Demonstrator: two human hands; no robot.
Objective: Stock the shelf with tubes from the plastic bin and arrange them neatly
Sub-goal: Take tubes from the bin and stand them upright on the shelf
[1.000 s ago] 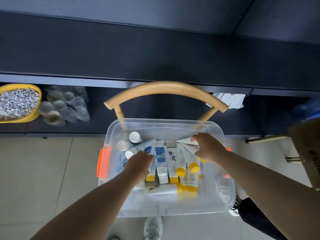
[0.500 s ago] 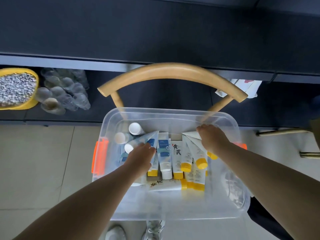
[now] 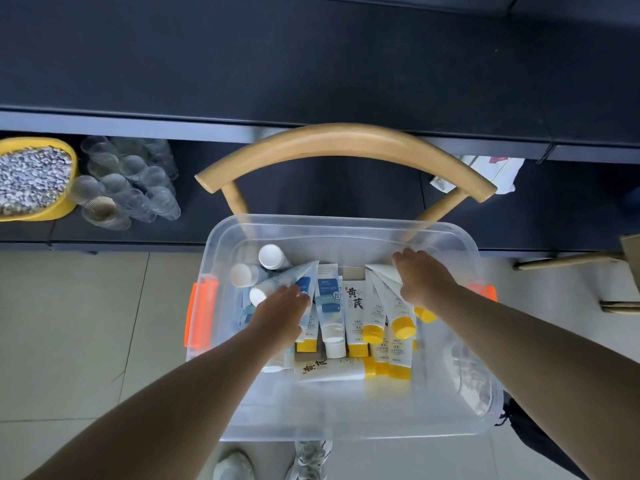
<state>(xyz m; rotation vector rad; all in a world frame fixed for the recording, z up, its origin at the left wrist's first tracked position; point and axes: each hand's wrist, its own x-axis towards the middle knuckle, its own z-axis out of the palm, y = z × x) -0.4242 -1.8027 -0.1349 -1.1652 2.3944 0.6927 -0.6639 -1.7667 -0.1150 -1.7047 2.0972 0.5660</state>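
We look down on a clear plastic bin (image 3: pixel 349 407) with orange latches (image 3: pixel 201 313) at its two ends, standing in front of a wooden chair back (image 3: pixel 343 143). Inside the bin lies a heap of tubes: blue-labelled tubes with white caps (image 3: pixel 329 306) toward the left, white tubes with yellow caps (image 3: pixel 391 306) toward the right, and one yellow-capped tube (image 3: pixel 332 368) lying crosswise at the near edge of the heap.

The left hand (image 3: pixel 280 313) is lowered onto the blue-labelled tubes, back of the hand toward us; its fingers are hidden beneath it and we cannot tell whether it grips anything. The right hand (image 3: pixel 420 278) lies over the flat crimped ends of the yellow-capped tubes at the far right of the heap, fingers bent down over them; whether it has closed on one we cannot tell.

Beyond the chair runs a dark shelf (image 3: pixel 311 81). On the lower level at left stand a yellow bowl (image 3: pixel 65 206) filled with small pale pieces and, just beside it, a cluster of clear plastic cups (image 3: pixel 131 181). A white packet (image 3: pixel 485 171) lies on that level at right. Pale floor tiles (image 3: pixel 86 323) surround the bin, and shoes (image 3: pixel 311 459) show at the bottom edge.
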